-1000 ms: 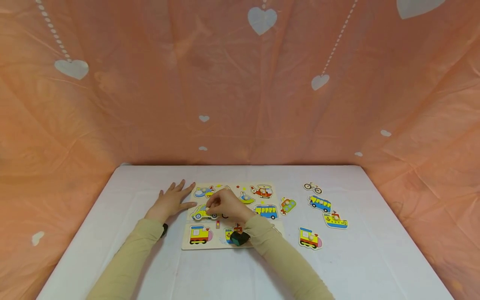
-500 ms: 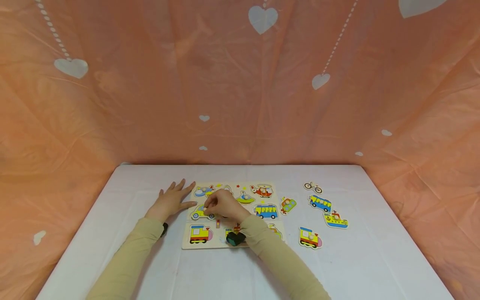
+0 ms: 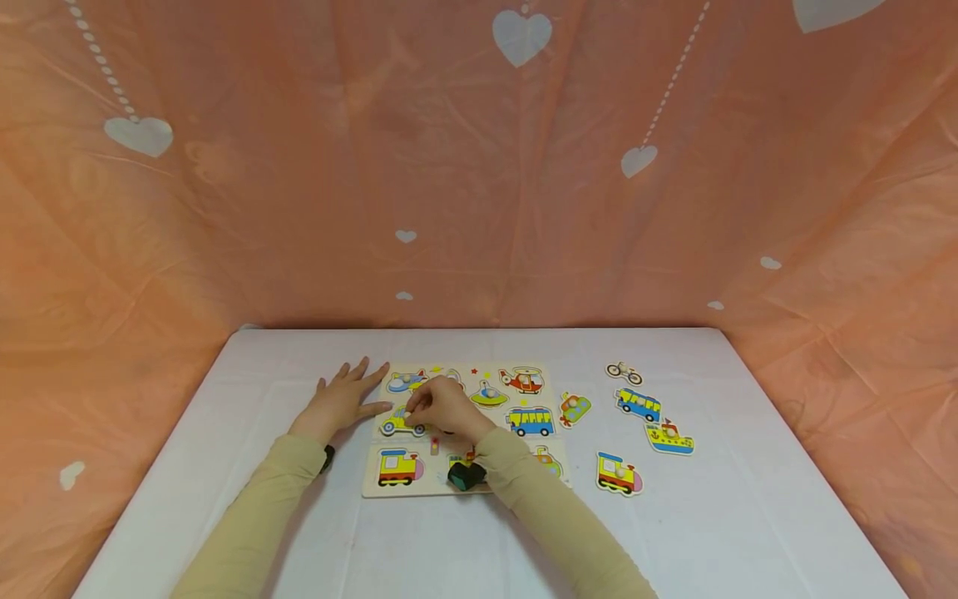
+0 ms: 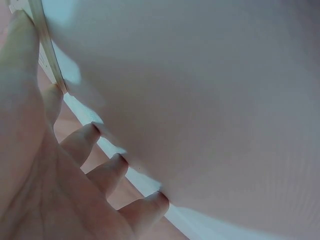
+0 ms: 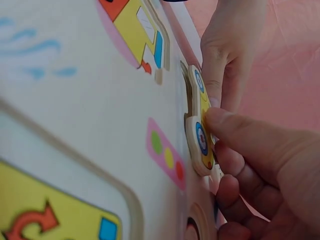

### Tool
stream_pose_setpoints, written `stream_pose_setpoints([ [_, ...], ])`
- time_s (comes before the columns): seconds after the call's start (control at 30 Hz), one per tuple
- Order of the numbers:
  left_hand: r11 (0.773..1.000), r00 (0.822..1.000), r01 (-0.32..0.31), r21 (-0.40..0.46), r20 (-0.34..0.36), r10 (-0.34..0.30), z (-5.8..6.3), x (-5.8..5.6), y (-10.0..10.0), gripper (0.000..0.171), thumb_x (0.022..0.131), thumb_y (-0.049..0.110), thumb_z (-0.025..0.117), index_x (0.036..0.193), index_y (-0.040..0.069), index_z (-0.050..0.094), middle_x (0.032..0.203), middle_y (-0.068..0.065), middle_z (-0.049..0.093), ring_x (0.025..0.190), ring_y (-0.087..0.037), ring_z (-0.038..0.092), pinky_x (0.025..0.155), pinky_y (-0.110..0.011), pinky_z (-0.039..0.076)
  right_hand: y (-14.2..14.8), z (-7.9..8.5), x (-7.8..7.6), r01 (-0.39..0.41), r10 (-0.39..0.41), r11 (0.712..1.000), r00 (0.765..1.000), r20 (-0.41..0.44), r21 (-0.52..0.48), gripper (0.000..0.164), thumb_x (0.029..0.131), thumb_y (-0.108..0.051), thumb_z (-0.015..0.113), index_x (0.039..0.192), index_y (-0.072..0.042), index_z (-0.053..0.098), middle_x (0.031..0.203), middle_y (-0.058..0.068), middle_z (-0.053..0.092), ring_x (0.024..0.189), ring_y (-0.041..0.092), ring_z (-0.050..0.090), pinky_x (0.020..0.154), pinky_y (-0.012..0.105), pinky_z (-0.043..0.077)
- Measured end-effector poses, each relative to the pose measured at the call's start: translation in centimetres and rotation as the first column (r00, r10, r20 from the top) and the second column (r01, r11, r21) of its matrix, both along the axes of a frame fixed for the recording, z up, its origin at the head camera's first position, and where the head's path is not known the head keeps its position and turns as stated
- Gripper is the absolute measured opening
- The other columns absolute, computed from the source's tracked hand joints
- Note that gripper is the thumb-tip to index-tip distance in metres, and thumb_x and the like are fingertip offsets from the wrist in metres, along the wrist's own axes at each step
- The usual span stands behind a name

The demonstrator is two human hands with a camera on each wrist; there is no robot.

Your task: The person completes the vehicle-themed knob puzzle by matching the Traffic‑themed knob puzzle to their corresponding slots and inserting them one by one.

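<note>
My right hand [image 3: 449, 408] pinches the yellow car puzzle piece [image 3: 393, 426] over the left side of the wooden peg puzzle board [image 3: 374, 494]. In the right wrist view the car piece [image 5: 201, 137] lies slightly proud of the board, against its car-shaped recess; its knob is hidden by my thumb and fingers. My left hand [image 3: 337, 409] lies with fingers spread at the board's left edge. In the left wrist view the left thumb and index finger touch the board's edge [image 4: 47, 42], while the other fingertips rest on the white table.
Loose pieces lie right of the board: a submarine [image 3: 575, 409], a bicycle [image 3: 624, 373], a bus [image 3: 639, 405], a ship [image 3: 670, 438] and a train [image 3: 619, 476]. Airplane [image 3: 405, 382], flying saucer [image 3: 490, 395] and helicopter [image 3: 523, 381] pieces sit on the board.
My right hand has shifted slightly left with the car piece, which now lies closer over its outline. The left hand stays still.
</note>
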State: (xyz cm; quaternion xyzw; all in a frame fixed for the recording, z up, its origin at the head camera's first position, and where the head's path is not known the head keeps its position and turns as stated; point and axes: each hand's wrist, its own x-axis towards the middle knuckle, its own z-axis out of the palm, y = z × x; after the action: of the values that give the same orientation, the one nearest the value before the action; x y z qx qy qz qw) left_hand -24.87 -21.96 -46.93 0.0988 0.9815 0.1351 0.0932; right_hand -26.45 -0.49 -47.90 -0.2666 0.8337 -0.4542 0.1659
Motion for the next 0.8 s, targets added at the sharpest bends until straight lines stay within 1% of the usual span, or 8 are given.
stream_pose_setpoints([
  [0.17, 1.000, 1.000, -0.004, 0.000, 0.002, 0.004, 0.08, 0.04, 0.01, 0.080, 0.087, 0.056, 0.060, 0.151, 0.017, 0.031, 0.153, -0.025, 0.020, 0.136, -0.054, 0.015, 0.100, -0.075, 0.012, -0.06, 0.02, 0.08, 0.013, -0.013, 1.000, 1.000, 0.003, -0.005, 0.008, 0.079, -0.014, 0.079, 0.083, -0.010, 0.073, 0.070, -0.005, 0.063, 0.063, 0.009, 0.055, 0.056, 0.019, 0.046],
  [0.5, 1.000, 1.000, -0.006, 0.001, -0.002, 0.006, 0.37, 0.17, 0.17, 0.080, 0.087, 0.055, 0.060, 0.151, 0.016, 0.032, 0.153, -0.025, 0.020, 0.136, -0.054, 0.016, 0.100, -0.075, 0.013, -0.21, -0.09, 0.19, 0.027, -0.026, 0.999, 0.999, 0.047, -0.025, 0.007, 0.079, -0.012, 0.079, 0.083, -0.010, 0.073, 0.071, -0.003, 0.064, 0.063, 0.009, 0.055, 0.056, 0.020, 0.046],
  [0.8, 1.000, 1.000, -0.010, -0.004, -0.001, 0.010, 0.14, 0.01, 0.17, 0.080, 0.087, 0.055, 0.061, 0.151, 0.017, 0.032, 0.153, -0.025, 0.020, 0.136, -0.054, 0.015, 0.100, -0.075, 0.011, -0.22, 0.00, 0.37, 0.018, -0.018, 1.000, 0.999, 0.047, -0.012, 0.007, 0.080, -0.012, 0.079, 0.083, -0.010, 0.074, 0.073, -0.003, 0.064, 0.064, 0.010, 0.054, 0.056, 0.020, 0.046],
])
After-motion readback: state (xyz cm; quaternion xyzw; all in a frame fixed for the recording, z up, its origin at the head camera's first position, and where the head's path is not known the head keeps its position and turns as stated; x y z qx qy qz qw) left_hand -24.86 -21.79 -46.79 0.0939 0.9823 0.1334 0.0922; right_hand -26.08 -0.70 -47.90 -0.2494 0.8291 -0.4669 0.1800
